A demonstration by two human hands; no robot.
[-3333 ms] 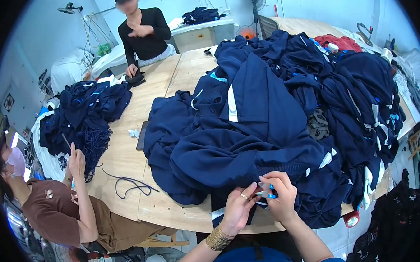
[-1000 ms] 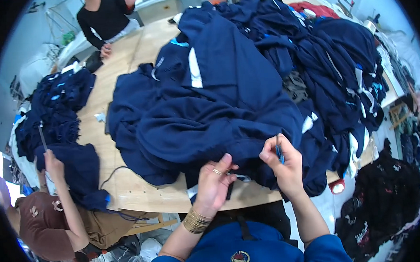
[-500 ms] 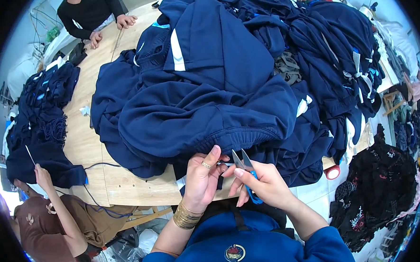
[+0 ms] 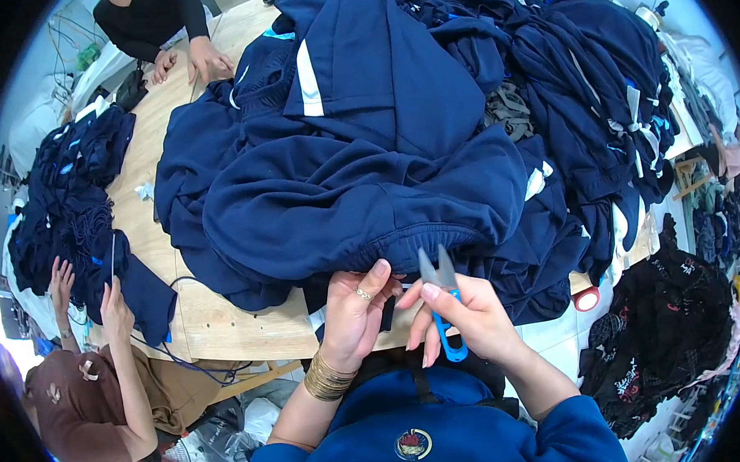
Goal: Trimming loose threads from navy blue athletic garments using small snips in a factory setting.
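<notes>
A large navy garment (image 4: 302,205) lies heaped before me, its gathered elastic waistband (image 4: 421,243) along the near edge. My left hand (image 4: 353,311), with a ring and several bangles at the wrist, pinches this near edge between thumb and fingers. The exact grip is partly hidden by the thumb. Blue-handled thread snips (image 4: 447,311) are in my right hand (image 4: 472,313), just right of the left one. Their two blades stand slightly apart, pointing away from me over the waistband. I cannot make out any thread between them.
More navy garments (image 4: 589,94) are piled at the right on the wooden table (image 4: 233,334). Black clothes (image 4: 652,342) lie heaped at lower right. A co-worker in brown (image 4: 82,405) handles dark cloth at left, holding a thin tool. Another person in black (image 4: 154,25) stands across the table.
The snips have moved slightly up and right, and their blades point more directly away from me. My left hand has barely moved. The left co-worker's tool and hand have shifted right.
</notes>
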